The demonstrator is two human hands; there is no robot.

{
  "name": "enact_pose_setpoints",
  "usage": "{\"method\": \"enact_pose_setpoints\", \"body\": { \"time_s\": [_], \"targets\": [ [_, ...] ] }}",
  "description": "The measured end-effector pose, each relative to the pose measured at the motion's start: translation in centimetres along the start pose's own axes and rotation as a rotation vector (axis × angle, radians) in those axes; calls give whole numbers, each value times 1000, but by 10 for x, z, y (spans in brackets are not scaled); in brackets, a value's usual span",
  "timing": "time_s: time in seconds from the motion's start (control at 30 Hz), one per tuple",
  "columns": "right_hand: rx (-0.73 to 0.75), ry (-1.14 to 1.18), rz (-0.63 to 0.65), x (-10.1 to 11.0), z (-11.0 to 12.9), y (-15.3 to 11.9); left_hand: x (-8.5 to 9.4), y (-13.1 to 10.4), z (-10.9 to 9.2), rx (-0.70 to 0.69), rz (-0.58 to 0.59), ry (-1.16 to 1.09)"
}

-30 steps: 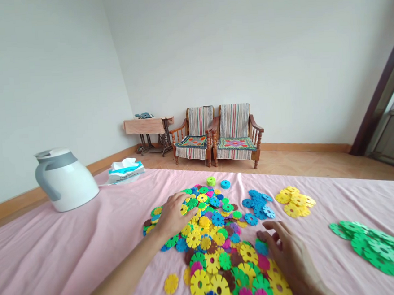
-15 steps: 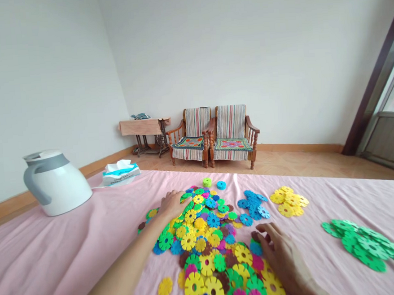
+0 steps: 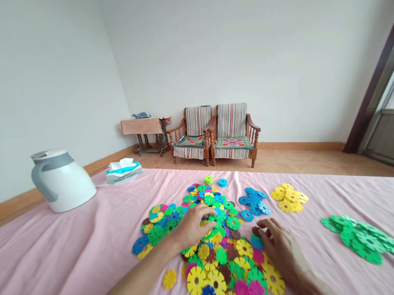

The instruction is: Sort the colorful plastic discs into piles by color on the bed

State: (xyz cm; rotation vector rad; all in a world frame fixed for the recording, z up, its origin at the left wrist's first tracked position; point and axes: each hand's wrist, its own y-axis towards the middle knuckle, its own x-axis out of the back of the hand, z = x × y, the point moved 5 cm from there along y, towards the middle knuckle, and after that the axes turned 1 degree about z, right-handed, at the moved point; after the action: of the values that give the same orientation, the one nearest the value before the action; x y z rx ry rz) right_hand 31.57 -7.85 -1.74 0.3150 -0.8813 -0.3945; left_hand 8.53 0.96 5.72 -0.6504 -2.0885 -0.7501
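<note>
A mixed pile of slotted plastic flower discs (image 3: 221, 256) in yellow, green, blue, pink and brown spreads over the pink cloth. My left hand (image 3: 194, 224) reaches over the pile's middle, palm down, thumb and fingers apart; its fingertips are among green and yellow discs. At the pile's right edge, my right hand (image 3: 281, 245) rests with loosely curved fingers and a gap to the thumb. A brown disc (image 3: 256, 230) and a blue disc (image 3: 256, 241) lie by its fingertips. No disc is visibly gripped in either hand.
Separate heaps of blue discs (image 3: 254, 201), yellow discs (image 3: 290, 198) and green discs (image 3: 365, 239) lie to the right. Small green (image 3: 208, 180) and blue (image 3: 222, 182) stacks stand behind the pile. A white jug (image 3: 69, 185) and tissue box (image 3: 124, 172) stand left.
My left hand has moved from the pile's far left edge rightward and nearer, over its middle. Discs at the left and middle are rearranged and spread out. My right hand has barely moved.
</note>
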Motion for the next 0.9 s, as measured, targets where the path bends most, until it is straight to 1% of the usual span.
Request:
{"method": "enact_pose_setpoints", "body": {
  "time_s": [0.07, 0.13, 0.2, 0.3, 0.37, 0.43, 0.53, 0.6, 0.73, 0.83, 0.9],
  "targets": [
    [-1, 7, 5, -1, -1, 0, -3, -3, -11, -38, 36, -35],
    [-6, 8, 9, -3, -2, 0, -3, -7, -17, -60, 41, -79],
    [8, -1, 9, -3, 0, 0, 1, -11, -18, -59, 6, -121],
    [114, -52, 29, 0, 12, 1, 8, -18, -13, -33, -55, -130],
    [204, -99, 81, 2, 23, 2, 12, -23, -9, -13, -73, -107],
    [263, -135, 158, 3, 33, 2, 14, -27, -6, 0, -57, -81],
    [304, -154, 295, 3, 44, 0, 10, -32, -5, -19, 31, -51],
    [299, -150, 335, 3, 45, 0, 7, -34, -5, -46, 72, -44],
    [266, -92, 308, 0, 36, 0, 3, -36, -6, -80, 70, -34],
    [262, 6, 275, -4, 27, -1, 1, -36, -8, -95, 51, -23],
    [271, 88, 265, -5, 28, -4, 1, -36, -9, -104, 27, -7]
  ]
}}
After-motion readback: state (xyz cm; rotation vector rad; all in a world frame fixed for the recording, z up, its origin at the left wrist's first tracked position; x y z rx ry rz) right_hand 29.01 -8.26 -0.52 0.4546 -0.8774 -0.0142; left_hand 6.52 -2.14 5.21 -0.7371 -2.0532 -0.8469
